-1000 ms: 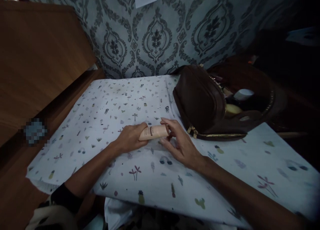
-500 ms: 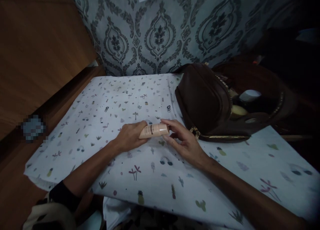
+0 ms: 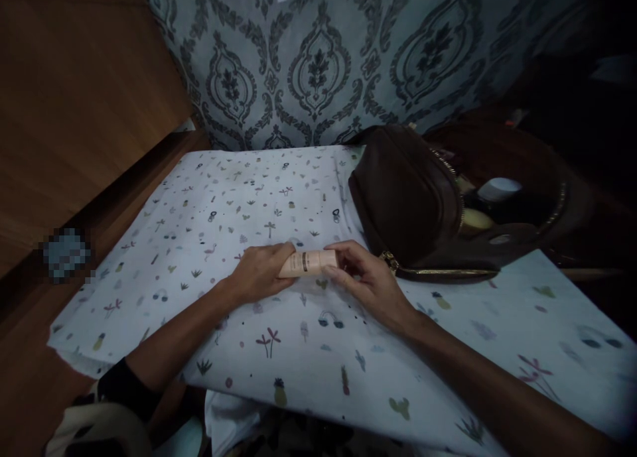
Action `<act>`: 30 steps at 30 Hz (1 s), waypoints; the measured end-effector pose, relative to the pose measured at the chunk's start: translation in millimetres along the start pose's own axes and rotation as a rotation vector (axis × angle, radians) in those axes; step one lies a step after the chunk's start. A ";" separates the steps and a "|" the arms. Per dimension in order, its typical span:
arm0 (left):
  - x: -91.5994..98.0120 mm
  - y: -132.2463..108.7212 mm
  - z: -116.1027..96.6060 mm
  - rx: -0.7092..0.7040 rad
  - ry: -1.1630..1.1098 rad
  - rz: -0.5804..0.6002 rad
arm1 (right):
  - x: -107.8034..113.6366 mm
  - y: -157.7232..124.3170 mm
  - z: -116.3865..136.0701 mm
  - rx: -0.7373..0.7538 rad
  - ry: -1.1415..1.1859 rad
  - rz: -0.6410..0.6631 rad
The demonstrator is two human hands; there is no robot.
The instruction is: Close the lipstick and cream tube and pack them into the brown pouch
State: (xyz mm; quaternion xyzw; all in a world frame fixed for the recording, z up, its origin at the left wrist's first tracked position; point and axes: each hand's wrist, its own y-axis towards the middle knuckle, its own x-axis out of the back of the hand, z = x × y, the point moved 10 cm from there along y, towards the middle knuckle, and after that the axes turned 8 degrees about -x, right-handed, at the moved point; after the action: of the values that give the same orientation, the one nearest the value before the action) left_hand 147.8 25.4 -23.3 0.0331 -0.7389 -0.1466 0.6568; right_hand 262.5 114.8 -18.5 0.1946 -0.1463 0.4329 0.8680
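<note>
A small beige cosmetic tube (image 3: pixel 307 262) lies level between both hands, just above a white cloth (image 3: pixel 209 231) printed with small plants and animals. My left hand (image 3: pixel 261 271) grips the tube's left end. My right hand (image 3: pixel 365 281) holds its right end, where the cap is hidden by the fingers. Right of the hands sits an open brown zip pouch (image 3: pixel 405 198) with several small containers showing inside.
The cloth covers a table that ends near my body. A wooden panel (image 3: pixel 74 112) runs along the left. Patterned grey wallpaper (image 3: pixel 318 65) backs the table. The area right of the pouch is dark, with dim objects I cannot make out.
My right fingers have curled closer round the tube's right end, and the tube has turned slightly in my hands. The view shifted a little between the earliest frame and now.
</note>
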 end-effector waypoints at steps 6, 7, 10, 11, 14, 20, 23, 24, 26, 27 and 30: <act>2.0 0.5 -4.5 -0.040 0.039 -0.005 | 1.8 2.2 -1.8 -0.047 -0.079 0.007; 2.4 0.3 -3.9 -0.037 0.039 -0.009 | 3.1 2.0 0.6 -0.032 -0.066 -0.006; 3.7 -0.2 -2.5 -0.029 0.052 -0.026 | 4.9 0.7 7.1 0.012 -0.031 -0.037; 3.8 -0.2 -2.6 -0.029 0.061 -0.029 | 4.6 0.2 8.1 0.017 -0.026 -0.039; 4.5 0.6 -6.1 -0.054 0.114 -0.034 | 0.9 -0.5 6.9 -0.002 -0.028 -0.012; 6.6 2.4 -16.5 -0.133 0.286 -0.027 | -9.0 0.2 -5.2 -0.146 0.055 0.094; 8.7 2.5 -18.8 -0.141 0.361 -0.024 | -12.5 0.8 -8.3 -0.194 0.121 0.121; 10.9 2.7 -21.3 -0.150 0.385 -0.038 | -13.0 0.8 -9.1 -0.206 0.133 0.120; 17.4 3.7 -29.1 -0.174 0.422 -0.092 | -14.1 0.3 -10.6 -0.224 0.161 0.117; 20.3 4.6 -33.6 -0.184 0.431 -0.119 | -14.7 -0.2 -10.8 -0.227 0.181 0.114; 25.6 8.4 -46.6 -0.202 0.410 -0.183 | -18.7 -2.5 -10.5 -0.224 0.244 0.125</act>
State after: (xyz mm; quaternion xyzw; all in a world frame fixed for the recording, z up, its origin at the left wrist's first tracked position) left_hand 191.3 19.2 7.9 0.0629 -0.5655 -0.2687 0.7772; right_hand 254.6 105.3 -36.2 0.0332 -0.0992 0.4872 0.8670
